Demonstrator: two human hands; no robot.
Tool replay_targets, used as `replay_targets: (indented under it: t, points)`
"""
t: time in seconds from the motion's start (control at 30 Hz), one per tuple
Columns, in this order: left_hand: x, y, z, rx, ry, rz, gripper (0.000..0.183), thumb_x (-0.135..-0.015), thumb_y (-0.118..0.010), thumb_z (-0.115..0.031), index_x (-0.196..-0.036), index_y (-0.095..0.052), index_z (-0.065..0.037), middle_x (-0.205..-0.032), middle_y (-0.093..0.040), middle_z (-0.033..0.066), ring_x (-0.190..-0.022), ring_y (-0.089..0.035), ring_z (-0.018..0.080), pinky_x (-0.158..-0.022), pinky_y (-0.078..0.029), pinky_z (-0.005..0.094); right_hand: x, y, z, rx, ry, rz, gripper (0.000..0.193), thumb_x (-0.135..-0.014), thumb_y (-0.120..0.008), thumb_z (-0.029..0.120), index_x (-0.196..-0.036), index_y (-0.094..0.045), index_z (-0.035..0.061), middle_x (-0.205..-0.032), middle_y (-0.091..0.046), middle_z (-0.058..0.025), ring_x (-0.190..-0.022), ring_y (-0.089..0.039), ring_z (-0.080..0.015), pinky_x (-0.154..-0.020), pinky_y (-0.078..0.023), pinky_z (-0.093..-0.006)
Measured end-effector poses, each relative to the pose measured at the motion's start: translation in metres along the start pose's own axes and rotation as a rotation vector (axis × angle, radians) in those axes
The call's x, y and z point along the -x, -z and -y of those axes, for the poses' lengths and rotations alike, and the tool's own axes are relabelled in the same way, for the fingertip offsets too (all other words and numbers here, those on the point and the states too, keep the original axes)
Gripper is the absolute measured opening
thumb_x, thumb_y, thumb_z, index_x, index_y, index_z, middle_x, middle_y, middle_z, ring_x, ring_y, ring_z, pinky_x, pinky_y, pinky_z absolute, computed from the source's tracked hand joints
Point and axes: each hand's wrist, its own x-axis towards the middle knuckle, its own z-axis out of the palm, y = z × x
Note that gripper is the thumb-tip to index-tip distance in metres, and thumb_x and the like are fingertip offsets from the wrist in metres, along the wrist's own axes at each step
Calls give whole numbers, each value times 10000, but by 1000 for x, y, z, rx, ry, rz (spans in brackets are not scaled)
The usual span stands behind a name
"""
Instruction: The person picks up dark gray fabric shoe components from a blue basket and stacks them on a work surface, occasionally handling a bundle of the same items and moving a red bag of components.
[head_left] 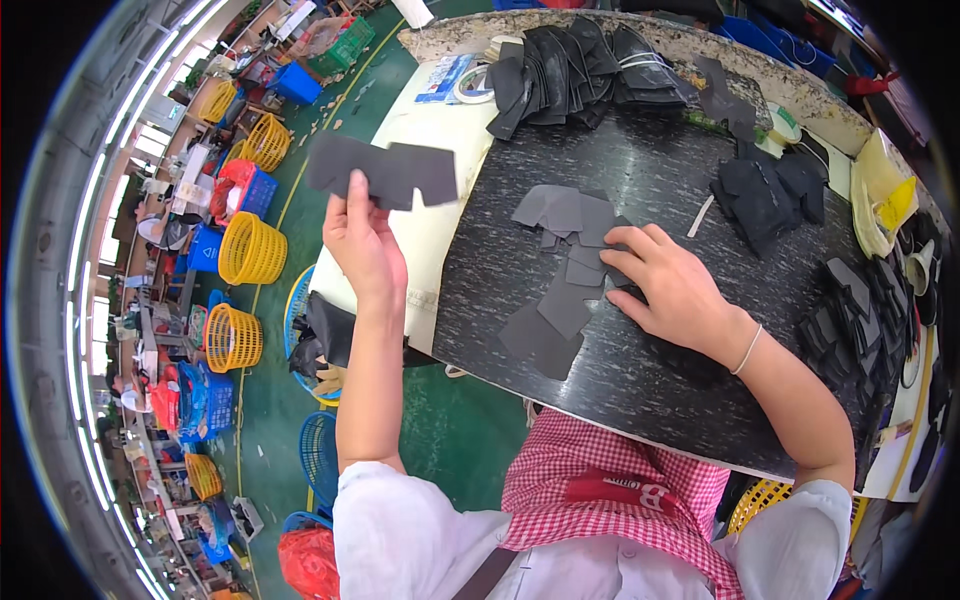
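My left hand (pixel 368 245) is raised off the table's left side, its thumb and fingers closed on a flat dark grey cut piece (pixel 400 178) with a notch in its lower edge. Over the dark speckled tabletop (pixel 470 290), my right hand (pixel 665 285) lies with its fingers bent and apart, the tips on the right side of a loose group of similar grey cut pieces (pixel 567 308). Whether those fingertips pinch a piece is hard to make out. Some of the pieces overlap one another.
Stacks of dark pieces (pixel 560 75) stand at the table's far edge, beside a tape roll (pixel 474 84). More black pieces (pixel 768 195) lie at the right, near a yellow bag (pixel 885 195). Yellow baskets (pixel 252 248) line the green floor at left. A blue basket (pixel 320 455) stands below the table.
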Motion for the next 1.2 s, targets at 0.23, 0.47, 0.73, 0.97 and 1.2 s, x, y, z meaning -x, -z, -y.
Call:
replay_targets:
  t: [0.23,0.47,0.73,0.97,1.2]
  points:
    - [94,-46,4,61,492,229,182,-882,-651,-51,-1059,-629,-10,-947,-677,60,-855,-646,121,-777,-512,256,-20,27,29,-547,-89,-292,296,-769,-731,172,-1024,-657,40,-1042,-624,-105,-862,-607,-274,-697,-496,-317]
    - [107,-83,5,139,670,367,203,-894,-646,-52,-1088,-627,5,-1017,-677,71,-924,-635,114,-820,-500,263,34,49,31,-60,327,-358,106,-782,-653,132,-870,-681,80,-954,-647,-39,-878,-622,-203,-827,-466,-395]
    - [83,-60,20,-480,666,505,276,-869,-684,-152,-1078,-641,22,-1016,-666,82,-998,-620,191,-869,-489,311,112,45,69,-326,234,325,159,-816,-597,177,-937,-632,80,-878,-643,-69,-844,-668,-207,-779,-538,-356]
    - [93,-50,24,-751,-275,694,552,-796,-678,24,-1293,-438,32,-1258,-519,140,-1070,-559,214,-911,-457,304,119,43,48,-839,-466,-64,133,-856,-660,24,-988,-642,17,-892,-684,-64,-757,-653,-104,-663,-514,-247]
    - [105,-82,5,-116,455,759,149,-814,-521,63,-942,-508,-13,-888,-616,152,-746,-637,231,-691,-540,337,104,56,38,-900,-615,-26,318,-855,-673,41,-1165,-601,28,-755,-607,-5,-673,-536,-28,-600,-438,-210]
